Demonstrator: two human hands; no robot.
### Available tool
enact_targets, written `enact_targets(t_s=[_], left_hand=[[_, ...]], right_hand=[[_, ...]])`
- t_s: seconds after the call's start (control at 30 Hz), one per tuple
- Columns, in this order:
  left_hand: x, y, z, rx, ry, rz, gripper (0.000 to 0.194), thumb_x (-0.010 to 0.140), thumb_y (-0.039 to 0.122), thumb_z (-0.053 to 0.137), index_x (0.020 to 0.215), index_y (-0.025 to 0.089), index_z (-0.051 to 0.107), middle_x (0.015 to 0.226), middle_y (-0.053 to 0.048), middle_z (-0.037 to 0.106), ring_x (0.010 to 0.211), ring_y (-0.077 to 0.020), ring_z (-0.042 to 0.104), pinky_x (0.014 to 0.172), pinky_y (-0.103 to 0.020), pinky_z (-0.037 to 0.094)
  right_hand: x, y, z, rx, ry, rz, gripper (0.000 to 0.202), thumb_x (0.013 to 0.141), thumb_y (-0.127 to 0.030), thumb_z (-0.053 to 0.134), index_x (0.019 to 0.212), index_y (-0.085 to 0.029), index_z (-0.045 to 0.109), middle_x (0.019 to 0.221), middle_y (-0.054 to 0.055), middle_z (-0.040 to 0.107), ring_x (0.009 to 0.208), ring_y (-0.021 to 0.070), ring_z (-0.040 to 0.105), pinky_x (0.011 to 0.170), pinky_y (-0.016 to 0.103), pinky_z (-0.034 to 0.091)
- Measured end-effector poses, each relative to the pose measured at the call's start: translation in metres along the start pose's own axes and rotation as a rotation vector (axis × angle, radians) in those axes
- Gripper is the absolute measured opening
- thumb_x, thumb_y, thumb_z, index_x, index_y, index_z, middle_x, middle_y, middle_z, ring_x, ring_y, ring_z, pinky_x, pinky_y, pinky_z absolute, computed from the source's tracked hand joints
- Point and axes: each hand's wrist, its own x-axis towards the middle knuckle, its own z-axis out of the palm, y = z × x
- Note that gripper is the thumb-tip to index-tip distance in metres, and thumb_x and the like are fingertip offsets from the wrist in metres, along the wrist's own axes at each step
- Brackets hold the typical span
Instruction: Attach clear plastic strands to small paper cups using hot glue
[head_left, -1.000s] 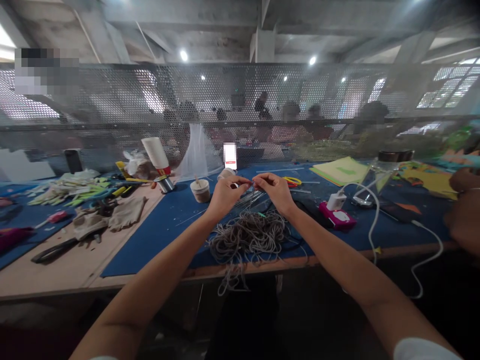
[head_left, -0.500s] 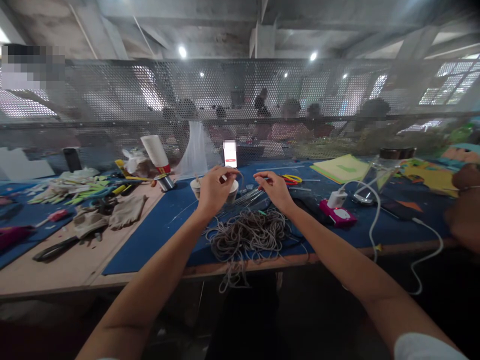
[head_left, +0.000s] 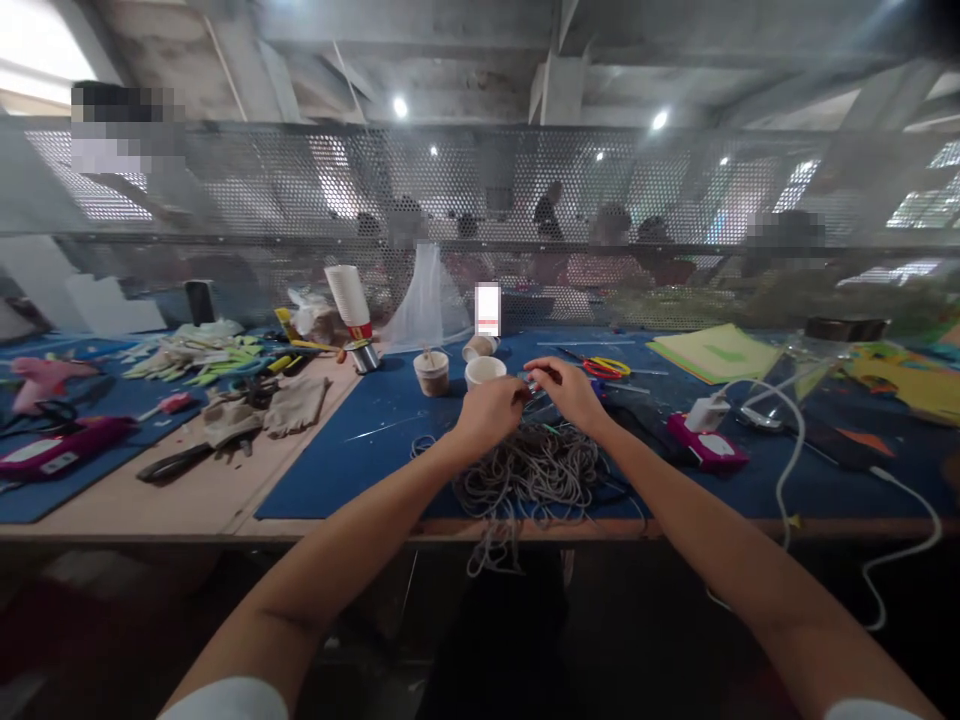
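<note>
My left hand (head_left: 491, 412) is closed, fingers curled together, in front of a white paper cup (head_left: 484, 372). Close beside it on the right, my right hand (head_left: 571, 396) has its thumb and fingers bent into a pinch. Whatever is between the fingertips of either hand is too small to make out. A tangled heap of grey cord (head_left: 532, 480) lies below both hands, some strands hanging over the table edge. Left of the white cup stands a cup with a stick in it (head_left: 431, 374). Behind, another cup (head_left: 478, 347) looks tipped over.
Red-and-yellow-handled scissors (head_left: 606, 368) lie beyond my right hand. A magenta power socket (head_left: 705, 445) with a charger sits right, near yellow sheets (head_left: 712, 355). Stacked paper cups (head_left: 349, 300), gloves (head_left: 296, 405) and a lit phone (head_left: 488, 312) stand or lie around. Perforated mesh (head_left: 465, 190) closes the back.
My left hand has moved right and down, away from the cups and closer to my right hand, so the cups show more. The view has turned slightly left.
</note>
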Motion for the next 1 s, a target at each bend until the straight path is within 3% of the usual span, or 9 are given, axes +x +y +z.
enact_targets(t_s=[0.17, 0.3, 0.4, 0.53, 0.6, 0.7, 0.83, 1.0], left_hand=[[-0.005, -0.002, 0.011, 0.09, -0.024, 0.017, 0.021, 0.089, 0.019, 0.055, 0.096, 0.021, 0.074, 0.101, -0.007, 0.075, 0.092, -0.0232, 0.07, 0.074, -0.028, 0.049], [-0.004, -0.007, 0.021, 0.117, -0.045, 0.052, 0.02, 0.089, 0.021, 0.055, 0.098, 0.022, 0.073, 0.104, -0.006, 0.075, 0.092, -0.0229, 0.07, 0.077, -0.029, 0.052], [-0.003, -0.008, 0.028, 0.129, -0.073, 0.028, 0.02, 0.09, 0.021, 0.055, 0.098, 0.021, 0.073, 0.106, -0.006, 0.075, 0.095, -0.0236, 0.071, 0.083, -0.031, 0.054], [-0.006, -0.009, 0.033, 0.134, -0.072, 0.013, 0.024, 0.094, 0.024, 0.051, 0.106, 0.017, 0.071, 0.112, -0.012, 0.074, 0.103, -0.0254, 0.07, 0.092, -0.034, 0.054], [-0.008, -0.01, 0.034, 0.142, -0.079, 0.011, 0.029, 0.094, 0.023, 0.05, 0.114, 0.014, 0.069, 0.114, -0.016, 0.073, 0.107, -0.029, 0.069, 0.094, -0.039, 0.054], [-0.01, -0.013, 0.033, 0.131, -0.112, 0.025, 0.034, 0.093, 0.022, 0.053, 0.123, 0.015, 0.066, 0.123, -0.016, 0.071, 0.115, -0.032, 0.066, 0.096, -0.043, 0.054], [-0.009, -0.016, 0.033, 0.138, -0.111, 0.014, 0.031, 0.093, 0.022, 0.051, 0.118, 0.015, 0.068, 0.117, -0.015, 0.073, 0.111, -0.0313, 0.068, 0.093, -0.041, 0.056], [-0.007, -0.017, 0.031, 0.131, -0.069, 0.034, 0.028, 0.095, 0.021, 0.045, 0.107, 0.015, 0.07, 0.109, -0.014, 0.074, 0.101, -0.028, 0.071, 0.088, -0.038, 0.056]], right_hand=[[0.006, 0.0, -0.004, -0.136, -0.019, -0.076, 0.021, 0.091, -0.028, 0.056, 0.102, -0.019, 0.072, 0.102, 0.007, 0.074, 0.093, 0.0201, 0.067, 0.087, 0.036, 0.052], [0.034, -0.012, 0.008, -0.195, -0.086, -0.125, 0.018, 0.089, -0.025, 0.06, 0.1, -0.02, 0.074, 0.102, 0.008, 0.073, 0.091, 0.0204, 0.067, 0.085, 0.036, 0.052], [0.067, -0.031, 0.041, -0.224, -0.186, -0.165, 0.014, 0.089, -0.024, 0.064, 0.097, -0.021, 0.075, 0.102, 0.007, 0.075, 0.091, 0.0203, 0.068, 0.087, 0.034, 0.051], [0.11, -0.057, 0.1, -0.387, -0.307, -0.139, 0.02, 0.09, -0.034, 0.066, 0.101, -0.02, 0.076, 0.106, 0.009, 0.076, 0.098, 0.0229, 0.069, 0.088, 0.032, 0.05], [0.124, -0.066, 0.124, -0.436, -0.318, -0.044, 0.025, 0.087, -0.041, 0.07, 0.095, -0.019, 0.077, 0.105, 0.011, 0.077, 0.101, 0.026, 0.069, 0.088, 0.033, 0.05], [0.138, -0.069, 0.145, -0.412, -0.321, 0.015, 0.019, 0.082, -0.034, 0.076, 0.077, -0.016, 0.076, 0.09, 0.014, 0.077, 0.093, 0.0286, 0.072, 0.083, 0.034, 0.052], [0.146, -0.065, 0.15, -0.296, -0.323, 0.077, 0.018, 0.087, -0.019, 0.067, 0.071, -0.014, 0.073, 0.071, 0.01, 0.075, 0.067, 0.0199, 0.072, 0.065, 0.028, 0.053], [0.138, -0.067, 0.124, -0.091, -0.256, 0.08, 0.022, 0.097, -0.028, 0.056, 0.09, -0.016, 0.074, 0.081, 0.007, 0.077, 0.061, 0.0115, 0.07, 0.058, 0.022, 0.054]])
